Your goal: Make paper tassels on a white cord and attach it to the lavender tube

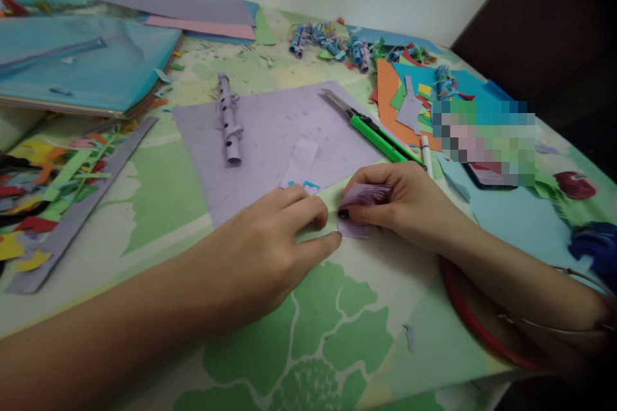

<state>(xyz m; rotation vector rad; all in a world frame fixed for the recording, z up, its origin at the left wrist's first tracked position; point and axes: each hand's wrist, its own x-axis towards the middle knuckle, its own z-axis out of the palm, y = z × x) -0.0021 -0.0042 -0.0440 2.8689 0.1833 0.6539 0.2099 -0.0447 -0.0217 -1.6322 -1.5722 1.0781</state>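
Observation:
My right hand (402, 205) pinches a small lilac fringed paper strip (359, 196) between thumb and fingers, its cut fringe bending toward the palm. To its left, my left hand (274, 237) has bent fingers with a gap between index finger and thumb; its thumb tip lies at the strip's lower left corner. Just beyond the fingers rests a pale folded paper piece (301, 157) with blue marks, on a lilac sheet (260, 115). A rolled lilac paper tube (229, 119) with dark dots and curled bands lies on that sheet, and a green box cutter (376, 138) with its blade out crosses its right side.
Paper scraps (58, 173) and a long lilac strip (91, 205) lie left, below a blue folder (87, 58). Several curled paper tubes (332, 42) sit at the back. On the right are an orange sheet (385, 87), a white marker (426, 154) and a red round rim (475, 327).

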